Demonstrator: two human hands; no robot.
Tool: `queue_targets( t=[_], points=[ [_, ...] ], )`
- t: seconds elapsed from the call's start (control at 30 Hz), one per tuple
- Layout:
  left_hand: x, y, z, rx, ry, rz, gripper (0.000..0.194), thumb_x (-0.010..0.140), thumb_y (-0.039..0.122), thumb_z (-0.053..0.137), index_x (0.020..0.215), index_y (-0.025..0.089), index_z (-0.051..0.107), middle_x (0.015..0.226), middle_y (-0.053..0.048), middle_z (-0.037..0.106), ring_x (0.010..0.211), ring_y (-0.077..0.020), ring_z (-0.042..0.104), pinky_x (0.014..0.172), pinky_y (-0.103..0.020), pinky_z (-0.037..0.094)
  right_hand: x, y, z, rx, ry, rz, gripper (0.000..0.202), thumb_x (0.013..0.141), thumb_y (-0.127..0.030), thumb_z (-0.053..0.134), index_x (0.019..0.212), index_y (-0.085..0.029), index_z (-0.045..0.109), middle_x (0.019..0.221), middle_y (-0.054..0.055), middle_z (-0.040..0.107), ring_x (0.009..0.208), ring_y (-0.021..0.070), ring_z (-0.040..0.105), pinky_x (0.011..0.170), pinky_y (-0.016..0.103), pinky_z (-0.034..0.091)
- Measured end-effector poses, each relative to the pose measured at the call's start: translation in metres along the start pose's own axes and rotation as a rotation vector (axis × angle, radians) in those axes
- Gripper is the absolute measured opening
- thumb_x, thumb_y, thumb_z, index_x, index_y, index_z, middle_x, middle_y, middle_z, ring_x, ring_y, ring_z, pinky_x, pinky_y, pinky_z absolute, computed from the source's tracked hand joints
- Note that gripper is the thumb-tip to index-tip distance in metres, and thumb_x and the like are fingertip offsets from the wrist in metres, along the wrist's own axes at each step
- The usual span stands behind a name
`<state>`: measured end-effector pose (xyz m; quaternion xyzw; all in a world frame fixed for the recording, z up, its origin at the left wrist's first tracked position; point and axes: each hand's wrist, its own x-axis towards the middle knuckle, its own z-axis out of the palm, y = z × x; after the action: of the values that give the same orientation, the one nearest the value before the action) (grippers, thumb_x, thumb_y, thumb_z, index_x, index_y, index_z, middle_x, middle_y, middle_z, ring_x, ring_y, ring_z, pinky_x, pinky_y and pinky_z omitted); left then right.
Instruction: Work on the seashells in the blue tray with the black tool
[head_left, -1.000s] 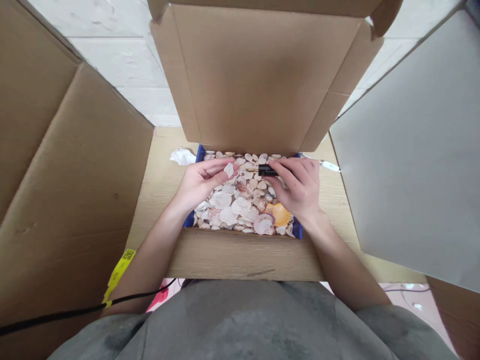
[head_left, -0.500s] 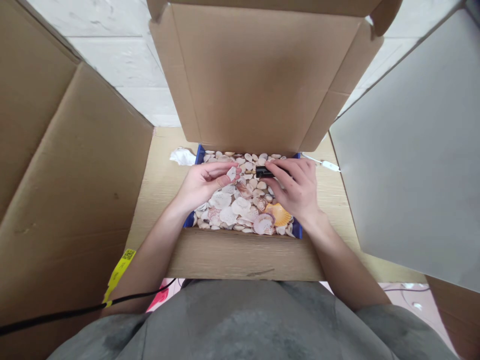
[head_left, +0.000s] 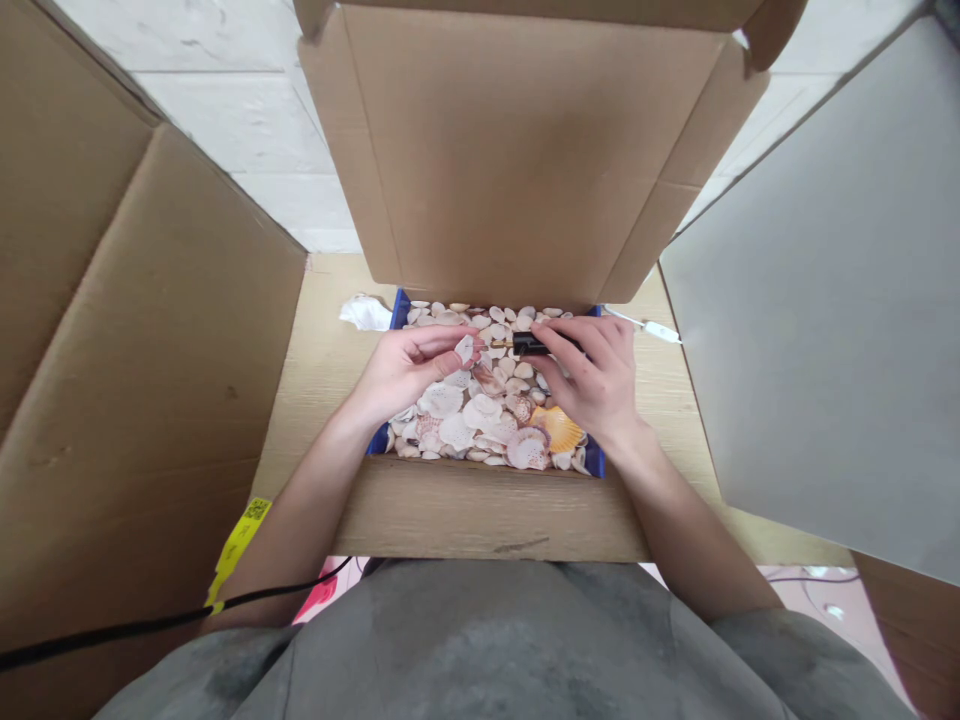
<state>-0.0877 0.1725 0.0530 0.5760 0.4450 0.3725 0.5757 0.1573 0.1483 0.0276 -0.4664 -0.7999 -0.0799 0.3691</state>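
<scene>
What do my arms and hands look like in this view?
Your left hand and right hand are bare, without visible gloves. Both forearms are uncovered below grey sleeves. A black cable crosses in front of the left forearm, carrying a yellow tag with a printed square code.

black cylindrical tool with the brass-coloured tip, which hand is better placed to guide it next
Probably the right hand: it grips the black cylindrical tool, whose brass-coloured tip points toward the left hand. The left is occupied, pinching a small white seashell.

Soft even light, faint shadow on the cardboard flap (head_left: 532,150), wide-angle stretch at edges, metal bit (head_left: 501,344) seemingly blurred
</scene>
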Motion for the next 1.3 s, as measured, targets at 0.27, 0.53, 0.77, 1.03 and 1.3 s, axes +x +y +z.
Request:
queue_targets(
  t=[0.27, 0.53, 0.77, 1.03, 1.3],
  points=[
    [-0.0004, -0.0027, -0.0014, -0.042, -0.054, -0.052, 0.034, 0.08, 0.032, 0.075, 0.111, 0.019, 0.073, 0.111, -0.009, 0.074, 0.101, -0.0231, 0.071, 0.095, -0.037, 0.055, 0.0016, -0.0012, -0.0011, -0.011, 0.05, -0.055, 0.038, 0.086, -0.023, 0.065, 0.123, -0.029, 0.057, 0.109, 0.003, 0.071, 0.098, 0.0186, 0.062, 0.089, 0.038, 0.041],
    [-0.0013, 0.0031, -0.0001, -0.056, -0.137, -0.116, 0.033, 0.079, 0.032, 0.075, 0.109, 0.018, 0.073, 0.104, -0.009, 0.076, 0.097, -0.0237, 0.073, 0.093, -0.038, 0.056, 0.0009, -0.001, -0.0009, -0.04, 0.048, -0.092, 0.038, 0.084, -0.024, 0.065, 0.122, -0.027, 0.058, 0.108, 0.003, 0.072, 0.097, 0.0185, 0.061, 0.089, 0.038, 0.041],
    [-0.0007, -0.0007, -0.0018, -0.029, -0.082, -0.107, 0.033, 0.076, 0.031, 0.078, 0.106, 0.018, 0.074, 0.105, -0.009, 0.076, 0.096, -0.0246, 0.073, 0.092, -0.039, 0.057, -0.0008, -0.0024, 0.0006, -0.053, -0.186, 0.015, 0.03, 0.09, -0.041, 0.056, 0.109, -0.02, 0.066, 0.086, 0.003, 0.071, 0.076, 0.0156, 0.061, 0.068, 0.03, 0.042],
    [-0.0005, -0.0002, -0.0015, -0.035, -0.105, -0.107, 0.033, 0.077, 0.031, 0.077, 0.107, 0.018, 0.073, 0.102, -0.009, 0.076, 0.092, -0.0234, 0.074, 0.089, -0.038, 0.058, 0.0005, 0.0, 0.0003, -0.053, -0.096, -0.064, 0.031, 0.088, -0.036, 0.061, 0.115, -0.022, 0.062, 0.1, 0.004, 0.072, 0.087, 0.0179, 0.06, 0.077, 0.034, 0.041],
    [0.0005, -0.0012, -0.0027, -0.071, -0.213, -0.142, 0.036, 0.077, 0.032, 0.077, 0.109, 0.017, 0.072, 0.103, -0.01, 0.076, 0.097, -0.0251, 0.073, 0.091, -0.039, 0.057, 0.002, -0.0026, -0.0028, -0.053, 0.054, -0.126, 0.046, 0.084, -0.016, 0.062, 0.126, -0.034, 0.053, 0.106, -0.001, 0.071, 0.097, 0.0179, 0.06, 0.09, 0.038, 0.04]
  ],
)
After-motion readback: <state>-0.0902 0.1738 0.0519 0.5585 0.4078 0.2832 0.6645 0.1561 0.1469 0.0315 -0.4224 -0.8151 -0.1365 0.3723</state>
